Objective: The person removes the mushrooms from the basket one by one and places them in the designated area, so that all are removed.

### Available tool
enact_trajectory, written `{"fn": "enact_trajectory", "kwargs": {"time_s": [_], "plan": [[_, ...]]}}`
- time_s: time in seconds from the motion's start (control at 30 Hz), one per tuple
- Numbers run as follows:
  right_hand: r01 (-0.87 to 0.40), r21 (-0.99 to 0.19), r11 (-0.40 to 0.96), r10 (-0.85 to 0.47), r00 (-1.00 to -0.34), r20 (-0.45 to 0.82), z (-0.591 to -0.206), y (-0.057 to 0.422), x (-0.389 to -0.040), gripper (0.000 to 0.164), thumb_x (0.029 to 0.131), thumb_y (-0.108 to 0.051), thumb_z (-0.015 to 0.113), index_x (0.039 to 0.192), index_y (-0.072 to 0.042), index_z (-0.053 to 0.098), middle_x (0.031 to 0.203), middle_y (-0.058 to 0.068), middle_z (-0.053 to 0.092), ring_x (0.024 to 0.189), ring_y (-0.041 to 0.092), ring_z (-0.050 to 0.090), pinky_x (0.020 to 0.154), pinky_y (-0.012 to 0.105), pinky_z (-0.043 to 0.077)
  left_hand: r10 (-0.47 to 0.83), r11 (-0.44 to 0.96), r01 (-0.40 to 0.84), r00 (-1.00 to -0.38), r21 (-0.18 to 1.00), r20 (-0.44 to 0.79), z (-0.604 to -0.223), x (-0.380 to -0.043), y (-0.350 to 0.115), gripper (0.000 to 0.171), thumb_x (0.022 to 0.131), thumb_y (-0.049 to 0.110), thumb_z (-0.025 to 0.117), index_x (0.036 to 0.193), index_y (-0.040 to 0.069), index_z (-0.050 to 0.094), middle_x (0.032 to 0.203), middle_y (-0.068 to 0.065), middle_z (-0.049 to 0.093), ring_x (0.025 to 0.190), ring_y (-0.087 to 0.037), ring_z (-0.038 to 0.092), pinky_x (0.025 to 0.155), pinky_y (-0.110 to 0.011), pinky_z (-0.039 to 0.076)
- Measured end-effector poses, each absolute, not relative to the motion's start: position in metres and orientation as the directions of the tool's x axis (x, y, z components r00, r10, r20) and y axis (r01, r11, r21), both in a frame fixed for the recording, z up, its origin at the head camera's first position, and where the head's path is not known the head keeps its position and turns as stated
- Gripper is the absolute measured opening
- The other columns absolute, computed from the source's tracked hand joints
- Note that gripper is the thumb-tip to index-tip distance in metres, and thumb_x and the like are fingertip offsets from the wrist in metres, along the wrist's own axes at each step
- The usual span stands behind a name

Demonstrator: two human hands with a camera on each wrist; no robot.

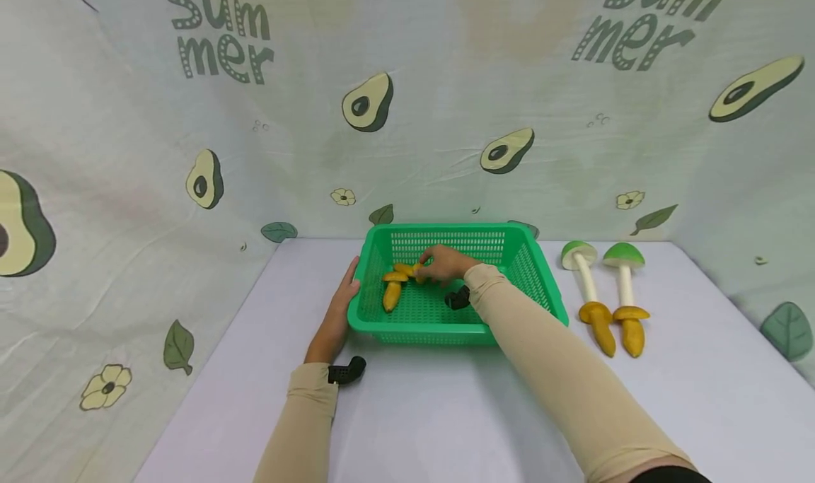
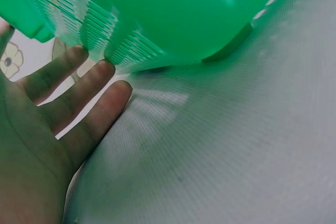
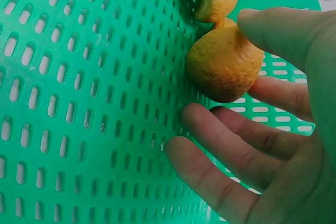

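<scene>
A green plastic basket (image 1: pixel 420 333) with slotted sides stands on the table. Along its left wall lies my left hand (image 1: pixel 336 315), thumb up at the rim; in the left wrist view its straight fingers (image 2: pixel 84 90) reach to the slotted side. Inside the basket, my right hand (image 1: pixel 443 264) pinches a yellow-brown mushroom (image 3: pixel 223 64) between thumb and index finger, the other fingers spread below. Another yellow mushroom (image 1: pixel 392 292) lies in the basket, cap toward the back. A further yellow piece (image 1: pixel 402 269) lies behind it, touching or close to the held one.
To the basket's right, two green-capped mushrooms (image 1: pixel 624 260) with long white stems lie on the white tabletop (image 1: pixel 407 426). Two yellow mushrooms (image 1: pixel 632 331) lie in front, their caps at the stem ends. A printed cloth (image 1: pixel 433 101) hangs behind and beside the table.
</scene>
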State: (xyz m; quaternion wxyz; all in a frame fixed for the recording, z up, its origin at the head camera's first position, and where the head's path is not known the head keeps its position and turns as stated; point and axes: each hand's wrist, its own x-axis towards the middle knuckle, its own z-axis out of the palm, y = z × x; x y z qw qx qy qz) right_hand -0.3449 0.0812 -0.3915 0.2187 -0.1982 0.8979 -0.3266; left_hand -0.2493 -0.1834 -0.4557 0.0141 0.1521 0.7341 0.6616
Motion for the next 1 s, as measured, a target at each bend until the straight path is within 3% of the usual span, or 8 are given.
{"fn": "enact_trajectory", "kwargs": {"time_s": [0.37,0.67,1.0], "plan": [[-0.273,-0.617,0.738,-0.5,-0.836,-0.228,-0.39,0.081,-0.344,0.05,0.1,-0.028,0.064,0.139,0.002,0.055,0.113,0.015,0.069,0.089,0.025,0.069,0.07,0.036,0.058,0.238,0.07,0.192,-0.956,0.979,0.17,-0.456,-0.25,-0.183,0.056,0.106,0.052,0.03,0.159,0.044,0.015,0.163,0.02,0.012,0.15,-0.009,0.005,0.119,-0.054,0.001],[-0.229,-0.645,0.729,-0.458,-0.863,-0.211,-0.387,0.089,-0.344,0.05,0.099,-0.029,0.065,0.138,0.002,0.056,0.124,0.019,0.063,0.092,0.024,0.069,0.071,0.038,0.059,0.239,0.077,0.192,-0.956,0.978,0.169,-0.456,-0.252,-0.182,0.059,0.105,0.053,0.031,0.16,0.041,0.014,0.163,0.021,0.011,0.149,-0.009,0.005,0.119,-0.055,0.001],[-0.159,-0.741,0.652,-0.458,-0.862,-0.218,-0.375,0.098,-0.338,0.047,0.099,-0.02,0.062,0.139,0.003,0.054,0.11,0.019,0.068,0.091,0.03,0.069,0.073,0.041,0.059,0.251,0.067,0.19,-0.953,0.979,0.168,-0.454,-0.25,-0.184,0.059,0.107,0.05,0.029,0.161,0.038,0.011,0.165,0.016,0.008,0.151,-0.013,0.002,0.118,-0.057,0.001]]}}
